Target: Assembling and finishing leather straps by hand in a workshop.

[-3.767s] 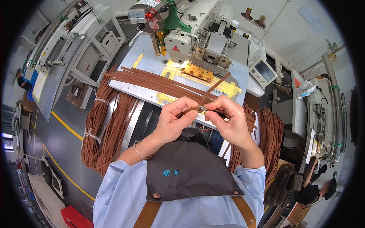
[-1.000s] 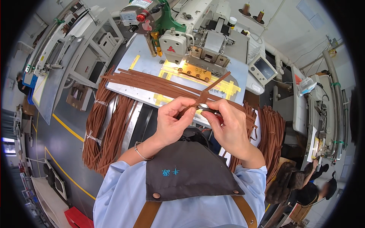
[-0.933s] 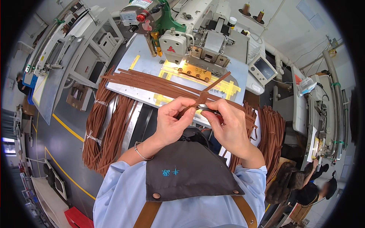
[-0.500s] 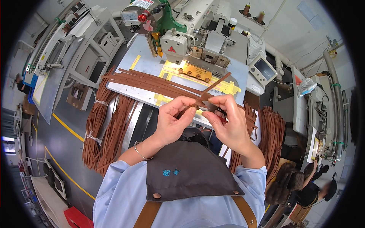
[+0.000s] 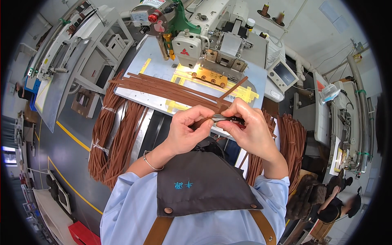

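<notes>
My left hand [image 5: 183, 130] pinches a brown leather-like strap [image 5: 200, 123] between thumb and fingers, in front of the machine table. Facing it, my right hand [image 5: 251, 130] is closed on small thread snips [image 5: 220, 116]. Their metal blades point at the strap by my left fingertips; the dark and red handle is partly hidden in my palm. Whether the blades touch the strap, I cannot tell. Just beyond my hands, a row of loose brown straps [image 5: 163, 87] lies across the table, and one short strap end sticks up to the right.
A sewing machine [image 5: 190, 48] with a lit needle area stands ahead on a pale table [image 5: 136, 65] with yellow tape. Tied strap bundles hang at left [image 5: 100, 151] and right [image 5: 292, 141]. A control screen [image 5: 282, 74] is at the right; another person [image 5: 337, 208] works far right.
My right hand has shifted slightly, bringing the snips' blades level and closer to my left fingertips. The left hand keeps its pinch on the strap.
</notes>
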### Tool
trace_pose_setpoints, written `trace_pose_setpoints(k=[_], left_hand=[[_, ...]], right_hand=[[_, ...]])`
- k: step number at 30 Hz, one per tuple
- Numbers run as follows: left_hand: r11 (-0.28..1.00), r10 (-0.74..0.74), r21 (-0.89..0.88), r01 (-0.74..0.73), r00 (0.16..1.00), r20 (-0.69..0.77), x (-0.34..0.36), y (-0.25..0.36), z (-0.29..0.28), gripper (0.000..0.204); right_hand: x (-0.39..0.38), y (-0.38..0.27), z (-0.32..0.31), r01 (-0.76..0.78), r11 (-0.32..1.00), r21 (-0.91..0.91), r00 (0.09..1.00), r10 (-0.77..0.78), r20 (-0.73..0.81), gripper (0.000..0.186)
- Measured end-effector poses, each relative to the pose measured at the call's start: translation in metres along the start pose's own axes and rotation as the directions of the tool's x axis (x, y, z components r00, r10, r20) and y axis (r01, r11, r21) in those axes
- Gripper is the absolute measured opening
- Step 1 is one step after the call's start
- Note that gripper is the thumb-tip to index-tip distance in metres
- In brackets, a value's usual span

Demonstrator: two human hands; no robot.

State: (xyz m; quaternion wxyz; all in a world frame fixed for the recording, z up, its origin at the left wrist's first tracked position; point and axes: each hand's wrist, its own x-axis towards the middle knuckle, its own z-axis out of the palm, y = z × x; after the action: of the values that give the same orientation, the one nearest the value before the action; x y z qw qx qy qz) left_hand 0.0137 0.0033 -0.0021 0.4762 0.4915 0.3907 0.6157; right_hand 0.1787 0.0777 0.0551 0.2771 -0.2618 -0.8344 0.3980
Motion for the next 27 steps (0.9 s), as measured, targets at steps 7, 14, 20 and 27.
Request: trace_pose_setpoints(k=[7,14,20,27], left_hand=[[0.999,-0.051,0.011,0.051,0.998,0.023,0.003,0.003,-0.001,0.012],[0.992,-0.117,-0.035,0.118,0.993,0.02,0.006,0.006,-0.002,0.01],[0.994,-0.109,-0.008,0.109,0.993,0.036,0.008,0.01,0.0,0.01],[0.993,-0.12,0.019,0.119,0.99,0.068,0.009,0.008,-0.003,0.01]], right_hand=[[0.0,0.008,0.001,-0.017,0.997,0.075,1.0,0.016,0.009,0.018],[0.002,0.003,-0.007,0.013,0.998,0.065,1.0,-0.012,-0.023,0.021],[0.005,0.0,-0.011,0.045,0.993,-0.105,0.999,-0.042,0.034,0.023],[0.01,0.002,-0.016,0.057,0.994,-0.098,0.993,-0.047,0.107,0.023]])
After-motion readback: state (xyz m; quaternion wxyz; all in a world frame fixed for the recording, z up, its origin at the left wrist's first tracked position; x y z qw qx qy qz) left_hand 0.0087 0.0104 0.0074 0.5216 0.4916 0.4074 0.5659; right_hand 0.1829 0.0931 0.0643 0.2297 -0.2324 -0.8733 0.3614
